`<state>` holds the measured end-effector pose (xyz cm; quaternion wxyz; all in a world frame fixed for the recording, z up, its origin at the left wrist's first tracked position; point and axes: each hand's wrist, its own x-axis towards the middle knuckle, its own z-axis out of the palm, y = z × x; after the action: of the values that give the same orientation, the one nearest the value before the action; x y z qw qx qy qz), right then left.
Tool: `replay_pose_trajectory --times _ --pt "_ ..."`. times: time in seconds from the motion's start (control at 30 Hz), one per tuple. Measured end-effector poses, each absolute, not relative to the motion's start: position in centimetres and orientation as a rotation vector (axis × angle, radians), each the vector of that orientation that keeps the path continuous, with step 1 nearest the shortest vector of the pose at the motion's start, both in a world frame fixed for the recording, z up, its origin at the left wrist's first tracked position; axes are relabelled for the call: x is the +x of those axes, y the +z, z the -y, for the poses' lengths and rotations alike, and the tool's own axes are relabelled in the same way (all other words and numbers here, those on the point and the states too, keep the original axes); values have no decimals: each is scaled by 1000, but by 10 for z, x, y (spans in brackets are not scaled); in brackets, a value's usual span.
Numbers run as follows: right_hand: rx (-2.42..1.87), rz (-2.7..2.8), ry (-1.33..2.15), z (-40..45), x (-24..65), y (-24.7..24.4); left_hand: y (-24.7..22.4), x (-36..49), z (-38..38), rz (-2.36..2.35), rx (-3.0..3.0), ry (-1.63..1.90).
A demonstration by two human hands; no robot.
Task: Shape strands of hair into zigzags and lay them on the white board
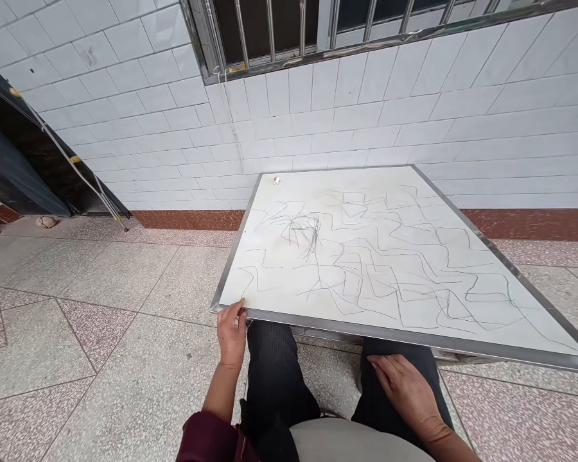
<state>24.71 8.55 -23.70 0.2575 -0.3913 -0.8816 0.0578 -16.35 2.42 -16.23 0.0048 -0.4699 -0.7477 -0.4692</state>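
A white-topped table (279, 269) with a grey metal rim fills the middle of the view, its top covered with dark wavy lines and a dense scribble at left. At its near left corner, my left hand (232, 332) rests on the rim, fingertips on the edge of the white top. A ring shows on one finger. My right hand (407, 388) lies on my right thigh, below the table's near edge, with its fingers extended and nothing visible in it. Far back on the tabletop sits a small white and red object (277, 180), too small to name.
A white tiled wall (308, 131) stands behind the table, with a barred window (279, 32) above. A metal crutch (72, 157) leans by the dark doorway at left. A roundish tan object (47, 222) lies on the speckled floor (125, 359). My knees are under the table's near edge.
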Motion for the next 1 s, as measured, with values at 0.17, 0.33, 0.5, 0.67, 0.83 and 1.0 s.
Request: replay_pose_trajectory --times 0.17,0.33,0.5,0.67,0.83,1.0 --pt "-1065 2387 145 -85 247 -236 -159 -158 -29 2299 -1555 -1365" --pt "-1066 2387 130 -86 246 -236 -160 -156 -38 2288 -1538 -1294" --pt "-1058 2389 117 -86 246 -237 -159 -156 -44 2281 -1528 -1261" --pt "-1085 2387 129 -85 246 -234 -157 -156 -46 2288 -1514 -1257" --pt "-1094 2402 131 -84 245 -231 -158 -158 -50 2293 -1517 -1279" --pt "-1105 2399 132 -84 246 -230 -158 -166 -48 2285 -1469 -1341"
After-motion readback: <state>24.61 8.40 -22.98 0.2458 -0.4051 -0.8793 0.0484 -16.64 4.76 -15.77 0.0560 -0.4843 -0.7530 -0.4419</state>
